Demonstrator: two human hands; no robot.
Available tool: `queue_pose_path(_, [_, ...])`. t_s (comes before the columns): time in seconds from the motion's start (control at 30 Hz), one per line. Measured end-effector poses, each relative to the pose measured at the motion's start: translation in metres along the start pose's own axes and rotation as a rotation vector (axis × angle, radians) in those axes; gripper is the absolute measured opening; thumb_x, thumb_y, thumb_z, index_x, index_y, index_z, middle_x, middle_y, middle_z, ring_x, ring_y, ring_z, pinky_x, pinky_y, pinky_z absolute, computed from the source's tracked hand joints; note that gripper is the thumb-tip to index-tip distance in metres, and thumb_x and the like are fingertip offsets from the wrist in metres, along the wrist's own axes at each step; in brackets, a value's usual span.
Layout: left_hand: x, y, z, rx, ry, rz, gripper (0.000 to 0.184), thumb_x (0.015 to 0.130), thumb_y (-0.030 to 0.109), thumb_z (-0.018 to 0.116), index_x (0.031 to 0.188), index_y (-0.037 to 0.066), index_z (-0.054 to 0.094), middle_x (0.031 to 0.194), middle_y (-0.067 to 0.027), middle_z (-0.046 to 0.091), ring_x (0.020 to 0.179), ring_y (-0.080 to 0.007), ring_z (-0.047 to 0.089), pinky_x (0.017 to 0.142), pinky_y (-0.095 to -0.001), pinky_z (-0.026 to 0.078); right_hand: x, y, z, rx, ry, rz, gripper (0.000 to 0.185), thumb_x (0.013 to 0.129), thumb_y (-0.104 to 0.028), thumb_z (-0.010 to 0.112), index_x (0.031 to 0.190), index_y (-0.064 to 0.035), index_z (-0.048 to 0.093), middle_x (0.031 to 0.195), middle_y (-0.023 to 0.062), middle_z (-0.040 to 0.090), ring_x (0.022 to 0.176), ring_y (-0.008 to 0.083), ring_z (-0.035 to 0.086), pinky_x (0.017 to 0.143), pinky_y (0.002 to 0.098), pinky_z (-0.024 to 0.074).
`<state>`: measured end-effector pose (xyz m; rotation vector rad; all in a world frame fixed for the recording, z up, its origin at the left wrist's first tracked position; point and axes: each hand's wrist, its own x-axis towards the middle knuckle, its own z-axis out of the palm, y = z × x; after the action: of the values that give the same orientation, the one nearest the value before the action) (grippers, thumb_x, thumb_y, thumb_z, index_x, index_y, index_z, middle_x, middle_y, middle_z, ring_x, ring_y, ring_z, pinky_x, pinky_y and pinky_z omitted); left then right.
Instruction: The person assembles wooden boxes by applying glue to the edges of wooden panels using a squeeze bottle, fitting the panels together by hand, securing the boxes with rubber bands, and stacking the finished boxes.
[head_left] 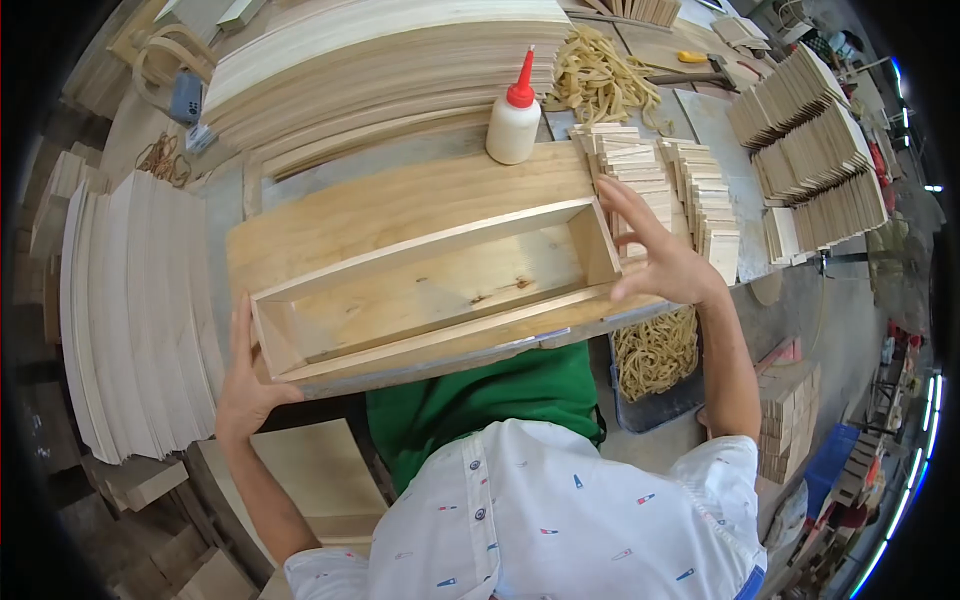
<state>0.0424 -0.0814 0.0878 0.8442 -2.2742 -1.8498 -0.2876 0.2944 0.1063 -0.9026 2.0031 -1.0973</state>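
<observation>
A long, shallow wooden box frame lies at a slant on a plywood board, whose grain and knots show through inside it. My left hand is closed around the frame's left end, fingers along the end piece and thumb at the near corner. At the right end is my right hand, fingers spread, fingertips close to the far corner and the end piece, thumb by the near corner. Whether all its fingertips touch the wood, I cannot tell. Behind the frame stands a white glue bottle with a red nozzle.
Long boards are stacked at the back, more panels at the left. Small wooden slats lie in rows to the right, beside larger stacks. Rubber bands are heaped behind; a blue bin below holds more.
</observation>
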Motion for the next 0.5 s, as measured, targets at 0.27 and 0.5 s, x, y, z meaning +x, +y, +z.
queue_pose_path(0.27, [0.013, 0.013, -0.008, 0.491, -0.047, 0.117, 0.134, 0.036, 0.044, 0.09, 0.147, 0.004, 0.026, 0.148, -0.0148, 0.029, 0.138, -0.0297, 0.028, 0.113, -0.0405, 0.026, 0.017, -0.022, 0.004, -0.645, -0.169, -0.164, 0.123, 0.049, -0.031, 0.089, 0.149, -0.0114, 0.02, 0.147, 0.0168, 0.027, 0.135, 0.0354, 0.031, 0.112, 0.0415, 0.0316])
queue_pose_path(0.5, [0.007, 0.026, -0.004, 0.589, -0.046, 0.164, 0.12, 0.045, 0.034, 0.089, 0.145, 0.005, 0.029, 0.147, -0.0148, 0.028, 0.136, -0.0309, 0.03, 0.112, -0.0409, 0.028, 0.012, -0.023, 0.009, -0.666, -0.124, -0.197, 0.121, 0.049, -0.026, 0.089, 0.148, -0.0098, 0.021, 0.148, 0.0181, 0.025, 0.136, 0.0373, 0.028, 0.113, 0.0423, 0.0299])
